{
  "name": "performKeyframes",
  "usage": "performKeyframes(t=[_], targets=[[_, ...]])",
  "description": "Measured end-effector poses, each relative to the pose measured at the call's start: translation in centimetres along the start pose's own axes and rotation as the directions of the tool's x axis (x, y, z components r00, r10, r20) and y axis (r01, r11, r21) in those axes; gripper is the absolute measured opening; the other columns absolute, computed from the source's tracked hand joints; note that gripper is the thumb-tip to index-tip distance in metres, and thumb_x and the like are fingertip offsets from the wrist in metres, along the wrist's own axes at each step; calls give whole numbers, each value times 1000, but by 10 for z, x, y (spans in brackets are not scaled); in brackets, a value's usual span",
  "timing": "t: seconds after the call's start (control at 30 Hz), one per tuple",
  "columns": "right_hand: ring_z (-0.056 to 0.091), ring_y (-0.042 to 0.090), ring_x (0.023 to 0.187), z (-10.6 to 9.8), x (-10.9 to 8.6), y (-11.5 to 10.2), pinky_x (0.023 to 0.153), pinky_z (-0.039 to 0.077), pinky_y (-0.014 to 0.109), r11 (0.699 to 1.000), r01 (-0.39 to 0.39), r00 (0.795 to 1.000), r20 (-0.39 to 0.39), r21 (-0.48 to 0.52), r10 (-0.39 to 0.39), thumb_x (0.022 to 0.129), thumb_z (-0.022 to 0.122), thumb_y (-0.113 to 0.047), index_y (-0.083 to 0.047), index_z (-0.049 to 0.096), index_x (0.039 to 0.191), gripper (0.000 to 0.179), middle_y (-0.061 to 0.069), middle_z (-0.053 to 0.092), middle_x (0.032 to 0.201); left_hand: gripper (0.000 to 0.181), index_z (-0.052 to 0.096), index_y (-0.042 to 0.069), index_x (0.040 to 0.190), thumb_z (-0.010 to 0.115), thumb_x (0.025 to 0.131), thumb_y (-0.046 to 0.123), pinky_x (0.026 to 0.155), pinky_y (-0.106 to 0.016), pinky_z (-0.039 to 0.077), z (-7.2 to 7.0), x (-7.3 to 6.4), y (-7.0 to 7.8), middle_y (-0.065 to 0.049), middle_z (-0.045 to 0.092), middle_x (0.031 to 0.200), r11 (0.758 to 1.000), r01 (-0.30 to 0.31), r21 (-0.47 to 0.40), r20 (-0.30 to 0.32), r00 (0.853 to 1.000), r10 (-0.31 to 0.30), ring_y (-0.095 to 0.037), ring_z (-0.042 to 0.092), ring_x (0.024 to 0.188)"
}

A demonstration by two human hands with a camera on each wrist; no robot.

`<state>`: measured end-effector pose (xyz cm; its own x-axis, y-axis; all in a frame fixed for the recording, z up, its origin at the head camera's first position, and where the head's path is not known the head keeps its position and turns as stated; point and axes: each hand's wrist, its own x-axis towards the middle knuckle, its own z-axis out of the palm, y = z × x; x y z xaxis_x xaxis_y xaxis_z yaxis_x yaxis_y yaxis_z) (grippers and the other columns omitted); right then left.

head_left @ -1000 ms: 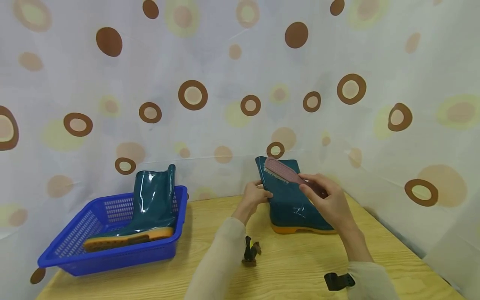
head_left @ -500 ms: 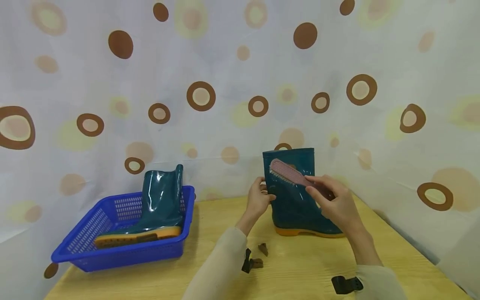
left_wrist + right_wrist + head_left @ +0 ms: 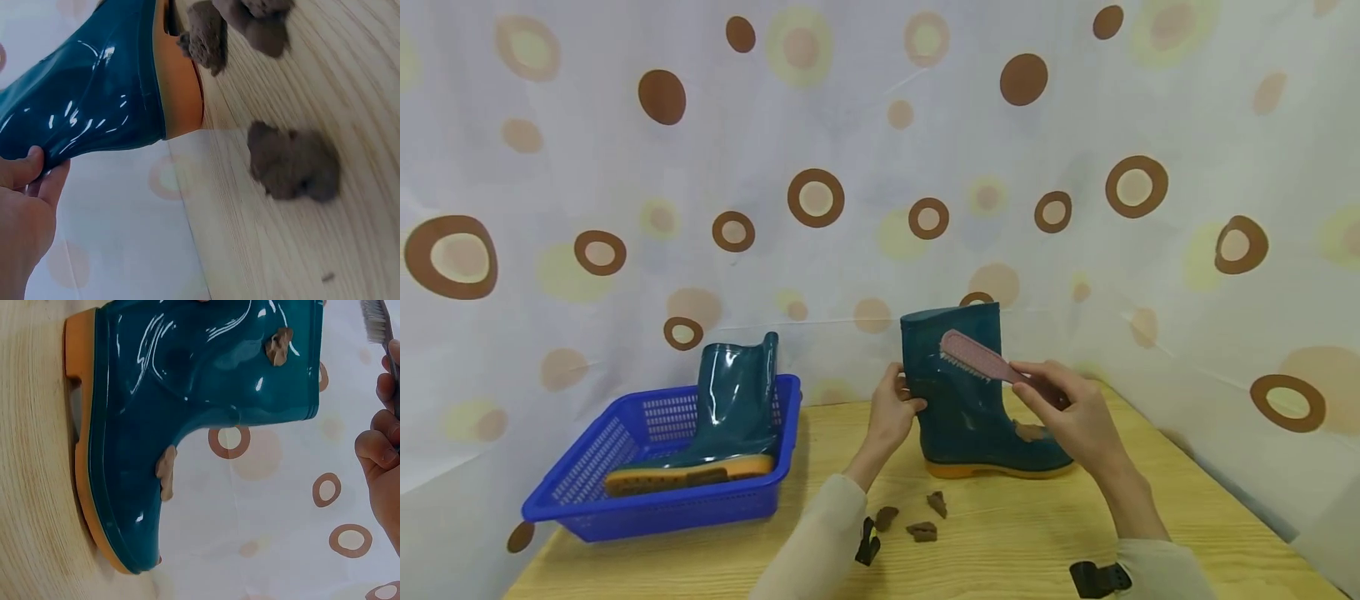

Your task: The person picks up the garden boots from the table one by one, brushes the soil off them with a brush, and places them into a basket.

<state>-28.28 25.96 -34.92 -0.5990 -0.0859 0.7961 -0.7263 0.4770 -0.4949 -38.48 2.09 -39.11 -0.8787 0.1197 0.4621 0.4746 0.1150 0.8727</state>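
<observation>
A glossy dark-green rubber boot (image 3: 962, 433) with an orange sole stands on the table, toe to the right. My left hand (image 3: 889, 410) pinches the back of its shaft between thumb and fingers, which the left wrist view shows close up. In my right hand (image 3: 1075, 408) is a pink brush (image 3: 973, 357) with pale bristles, held by the handle. It overlaps the shaft in the head view, but the right wrist view shows it apart from the boot. One brown clump (image 3: 279, 347) sticks to the shaft and another clump (image 3: 166, 473) to the instep.
Several loose brown lumps (image 3: 922, 532) lie on the wooden table (image 3: 1000, 542) in front of the boot. To the left, a blue plastic basket (image 3: 670, 517) holds a matching green boot (image 3: 733, 408). Behind hangs a spotted curtain (image 3: 865, 275).
The boot has come from tilted to nearly upright and turned side-on, its toe clump now in view. My left hand has shifted left with it. The brush stays in my right hand.
</observation>
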Motion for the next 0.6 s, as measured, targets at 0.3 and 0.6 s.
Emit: performKeyframes(t=[0.3,0.6], targets=[[52,4,66,8,0,4,52,41,18,998,65,998,16,-20,-64,86,69,9,-6,70,121,38,0,67,95,45,54,8,119,64,82,-15,85,-43,60,-32,-13,-5,-18,67,109,997,-16,82,-35,999,19,-28,68,97],[50,2,66,15,-1,3,53,41,18,994,104,993,50,-18,-103,87,68,7,-7,69,121,37,3,67,95,40,56,12,119,64,87,-10,87,-43,59,-64,-32,-3,-13,68,111,992,-21,124,-75,997,31,-28,68,102]])
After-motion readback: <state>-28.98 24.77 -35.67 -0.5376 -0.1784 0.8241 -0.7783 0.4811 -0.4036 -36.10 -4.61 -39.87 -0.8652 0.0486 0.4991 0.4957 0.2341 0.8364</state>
